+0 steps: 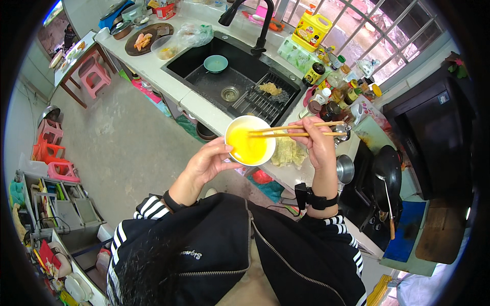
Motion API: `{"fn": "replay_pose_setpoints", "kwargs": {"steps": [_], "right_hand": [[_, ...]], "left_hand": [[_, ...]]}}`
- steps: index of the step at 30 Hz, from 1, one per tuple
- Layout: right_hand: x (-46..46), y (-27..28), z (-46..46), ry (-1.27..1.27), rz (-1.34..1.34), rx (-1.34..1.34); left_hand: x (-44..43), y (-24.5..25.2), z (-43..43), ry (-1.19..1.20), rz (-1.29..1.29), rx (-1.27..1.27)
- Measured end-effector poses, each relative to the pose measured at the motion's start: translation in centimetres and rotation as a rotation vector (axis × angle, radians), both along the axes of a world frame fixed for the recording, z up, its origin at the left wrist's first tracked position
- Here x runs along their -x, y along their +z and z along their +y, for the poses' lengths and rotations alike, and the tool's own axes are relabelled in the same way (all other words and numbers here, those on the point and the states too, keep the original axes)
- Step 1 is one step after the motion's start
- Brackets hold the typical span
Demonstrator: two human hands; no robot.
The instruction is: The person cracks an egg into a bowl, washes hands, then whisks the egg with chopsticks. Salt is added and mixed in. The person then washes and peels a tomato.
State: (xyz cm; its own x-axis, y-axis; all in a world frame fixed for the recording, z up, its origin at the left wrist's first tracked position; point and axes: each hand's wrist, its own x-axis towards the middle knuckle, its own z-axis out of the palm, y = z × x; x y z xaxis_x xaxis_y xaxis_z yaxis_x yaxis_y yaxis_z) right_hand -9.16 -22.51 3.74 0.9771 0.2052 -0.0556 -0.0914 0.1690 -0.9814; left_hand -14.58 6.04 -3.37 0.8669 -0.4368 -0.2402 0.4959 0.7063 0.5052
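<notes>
My left hand (208, 158) grips a white bowl (270, 150) by its left side, thumb on the rim and fingers beneath. Yellow beaten egg (245, 147) fills much of the bowl. Between the fingers of my right hand (316, 139) is a pair of wooden chopsticks (281, 132). Their tips reach over the rim to the egg; whether they dip below its surface is hard to tell. The bowl is held in the air in front of the counter edge. A yellowish cloth (289, 152) lies on the counter behind my right hand.
Ahead is a black sink (195, 78) with a teal bowl (216, 63) and a drain rack (254, 101) inside. Crowded bottles (329, 95) line the window side. At right, a wok (387, 172) with a ladle sits on the stove. Raw meat (143, 41) rests on a round board (132, 48).
</notes>
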Motion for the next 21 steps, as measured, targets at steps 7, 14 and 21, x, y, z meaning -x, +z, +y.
{"fn": "replay_pose_setpoints", "kwargs": {"steps": [7,14,21], "right_hand": [[0.1,0.0,0.6,0.004,0.01,-0.065],[-0.3,-0.2,1.0,-0.006,-0.009,-0.097],[-0.5,-0.4,1.1,0.001,0.029,-0.133]], "left_hand": [[0.0,0.1,0.4,0.001,-0.011,0.0],[-0.2,0.5,0.5,0.027,0.004,-0.013],[-0.3,0.5,0.5,0.022,0.003,-0.006]]}}
